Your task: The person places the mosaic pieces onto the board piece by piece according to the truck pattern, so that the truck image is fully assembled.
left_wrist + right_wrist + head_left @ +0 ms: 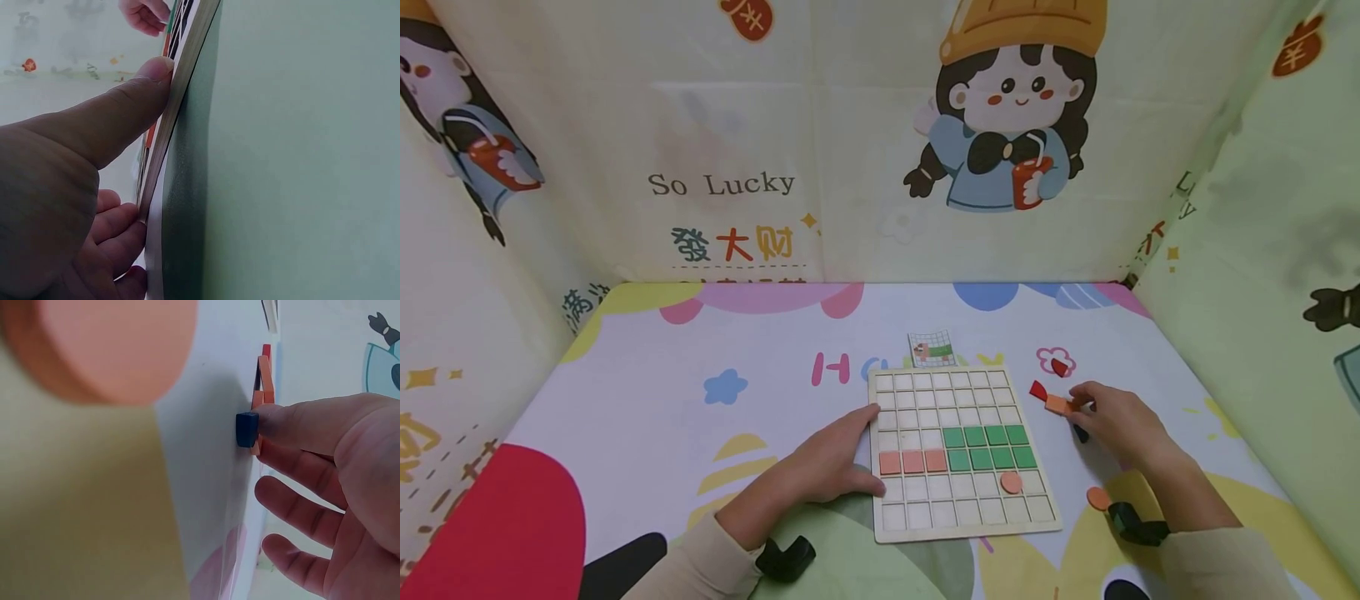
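Note:
A pale wooden grid board (917,518) lies on the table. Several green square tiles (979,458) fill cells across two of its rows, beside three salmon-pink squares (913,462). One salmon disc (1011,482) sits lower right on the grid. My left hand (827,462) rests against the board's left edge, thumb and fingers spread apart along it. To the board's right, my right hand (1123,423) pinches an orange square tile (1058,405) between thumb and forefinger, low among other pieces. A dark blue piece (247,429) is near the thumb tip in the right wrist view.
Behind the board lies a small picture card (932,349) showing a gridded pattern. Two red pieces (1037,390) lie near the right hand, and an orange disc (1098,499) is nearer the right wrist. Printed cloth walls (850,167) enclose the table's back and sides.

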The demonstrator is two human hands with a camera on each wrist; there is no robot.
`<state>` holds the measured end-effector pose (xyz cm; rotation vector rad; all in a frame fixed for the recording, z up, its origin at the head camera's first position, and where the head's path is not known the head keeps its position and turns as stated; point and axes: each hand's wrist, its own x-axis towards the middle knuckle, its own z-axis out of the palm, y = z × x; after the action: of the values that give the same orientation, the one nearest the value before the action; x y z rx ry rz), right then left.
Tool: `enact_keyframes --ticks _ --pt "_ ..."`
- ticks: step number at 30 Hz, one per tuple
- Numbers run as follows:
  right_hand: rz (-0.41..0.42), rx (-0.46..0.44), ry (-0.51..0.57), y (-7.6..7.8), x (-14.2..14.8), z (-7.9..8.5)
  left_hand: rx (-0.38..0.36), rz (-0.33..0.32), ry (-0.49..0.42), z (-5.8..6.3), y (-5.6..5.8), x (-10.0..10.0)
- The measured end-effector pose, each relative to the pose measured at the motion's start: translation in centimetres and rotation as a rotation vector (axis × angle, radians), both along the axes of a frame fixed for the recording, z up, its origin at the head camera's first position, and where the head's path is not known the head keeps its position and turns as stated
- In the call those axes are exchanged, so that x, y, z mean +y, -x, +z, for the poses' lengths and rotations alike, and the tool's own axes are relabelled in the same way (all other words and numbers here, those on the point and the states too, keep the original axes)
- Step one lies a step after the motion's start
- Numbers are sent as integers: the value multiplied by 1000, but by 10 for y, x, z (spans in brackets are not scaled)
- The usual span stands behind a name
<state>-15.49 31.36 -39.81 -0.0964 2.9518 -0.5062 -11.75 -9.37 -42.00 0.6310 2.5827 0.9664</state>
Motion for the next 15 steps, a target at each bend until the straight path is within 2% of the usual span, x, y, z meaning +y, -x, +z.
enact_keyframes --ticks 15 --pt "17 -19 -16 -2 0 2 7 -2 -4 -1 0 0"
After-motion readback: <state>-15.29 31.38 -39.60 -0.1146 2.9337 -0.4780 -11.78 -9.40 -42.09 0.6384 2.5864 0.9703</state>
